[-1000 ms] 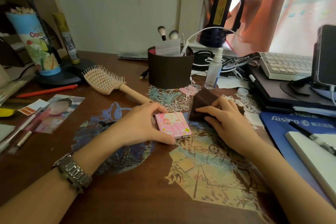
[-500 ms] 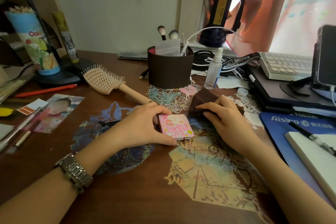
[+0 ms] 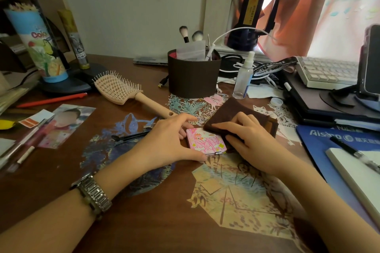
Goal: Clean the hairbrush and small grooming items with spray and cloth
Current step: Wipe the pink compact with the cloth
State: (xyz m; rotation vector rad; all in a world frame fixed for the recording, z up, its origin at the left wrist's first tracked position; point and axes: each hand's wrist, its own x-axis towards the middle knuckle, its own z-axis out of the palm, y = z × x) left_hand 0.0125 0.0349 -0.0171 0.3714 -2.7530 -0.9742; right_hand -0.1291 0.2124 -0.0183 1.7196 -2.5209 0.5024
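Note:
A pink square compact mirror [image 3: 205, 143] lies flat on the desk. My left hand [image 3: 166, 141] grips its left side between thumb and fingers. My right hand [image 3: 246, 139] presses a folded brown cloth [image 3: 226, 113] down on the compact's right edge. A beige vented hairbrush [image 3: 121, 88] lies behind my left hand, bristles up, handle pointing toward the compact. The clear spray bottle [image 3: 243, 76] stands upright behind the cloth. Dark tweezers or clips [image 3: 131, 136] lie just left of my left hand.
A brown holder [image 3: 193, 80] with makeup brushes stands at the back centre. Keyboard [image 3: 327, 72], phone on stand [image 3: 371, 61] and a notepad with pen [image 3: 355, 156] fill the right side. A red pen [image 3: 51, 99], photo [image 3: 67, 123] and printed tube [image 3: 39, 43] sit left.
My right hand has slid the brown cloth toward the compact, so it now overlaps the compact's right edge. My left hand keeps hold of the compact.

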